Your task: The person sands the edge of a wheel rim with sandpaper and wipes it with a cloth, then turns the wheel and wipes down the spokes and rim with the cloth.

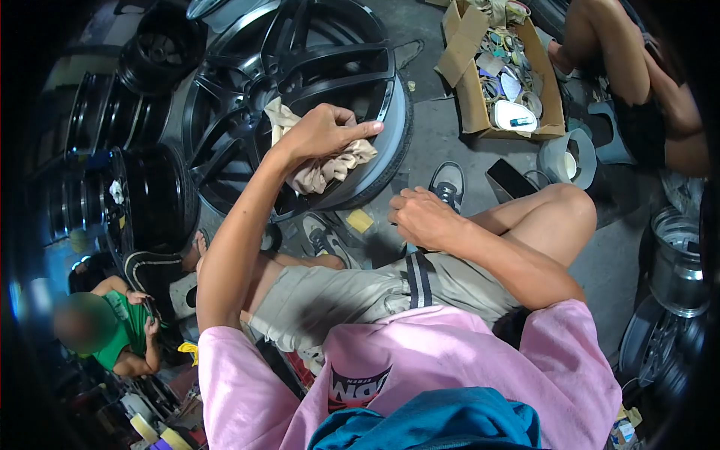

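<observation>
My left hand [321, 135] is closed on a crumpled beige cloth [319, 174], its thumb pointing right. The cloth lies against a large black alloy wheel [341, 58], over the lower right part of its spokes. A polished lip runs along the wheel's right side. My right hand [426, 217] is curled into a fist in front of my right knee, apart from the wheel. Its fingers face away, so anything inside them is hidden. A small yellow pad [360, 220] lies on the floor between my shoes.
An open cardboard box [469, 120] of tape rolls and scraps stands ahead right, near a dark phone [511, 178] and a grey tub [583, 161]. Black wheels [154, 187] are stacked left, where a person in green [131, 330] sits. Another person's leg [611, 49] is upper right.
</observation>
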Action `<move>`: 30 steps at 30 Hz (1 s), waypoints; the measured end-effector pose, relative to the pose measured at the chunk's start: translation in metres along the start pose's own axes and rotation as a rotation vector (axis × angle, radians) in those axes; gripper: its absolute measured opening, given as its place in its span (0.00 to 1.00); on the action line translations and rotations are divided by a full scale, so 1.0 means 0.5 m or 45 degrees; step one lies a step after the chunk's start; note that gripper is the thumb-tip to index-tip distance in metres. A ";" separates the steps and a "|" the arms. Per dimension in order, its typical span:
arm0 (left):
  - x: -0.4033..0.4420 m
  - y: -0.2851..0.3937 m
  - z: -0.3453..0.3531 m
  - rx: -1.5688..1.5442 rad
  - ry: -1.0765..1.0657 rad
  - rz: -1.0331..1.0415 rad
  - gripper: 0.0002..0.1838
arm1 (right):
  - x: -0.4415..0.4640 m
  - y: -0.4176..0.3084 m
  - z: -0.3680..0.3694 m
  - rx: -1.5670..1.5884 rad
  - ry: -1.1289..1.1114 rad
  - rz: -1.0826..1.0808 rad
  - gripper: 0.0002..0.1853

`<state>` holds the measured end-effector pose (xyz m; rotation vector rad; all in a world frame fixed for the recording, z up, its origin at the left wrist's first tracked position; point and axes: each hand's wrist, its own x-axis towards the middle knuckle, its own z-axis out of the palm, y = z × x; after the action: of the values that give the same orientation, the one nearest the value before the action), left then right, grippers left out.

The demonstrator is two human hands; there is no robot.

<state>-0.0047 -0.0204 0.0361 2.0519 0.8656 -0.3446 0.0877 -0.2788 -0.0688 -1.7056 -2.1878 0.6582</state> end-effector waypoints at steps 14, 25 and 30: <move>0.068 -0.008 0.034 -0.429 0.174 0.027 0.30 | 0.040 0.002 0.015 0.100 -0.170 0.042 0.08; 0.039 -0.046 0.006 -0.269 -0.102 0.224 0.31 | 0.078 0.001 0.029 0.157 -0.251 0.017 0.09; 0.032 -0.075 0.008 -0.357 -0.173 0.345 0.34 | 0.104 0.002 0.047 0.162 -0.446 0.084 0.08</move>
<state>-0.0188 -0.0016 0.0024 1.8309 0.5132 -0.1978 0.0635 -0.2327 -0.0921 -1.7072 -2.2583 1.1647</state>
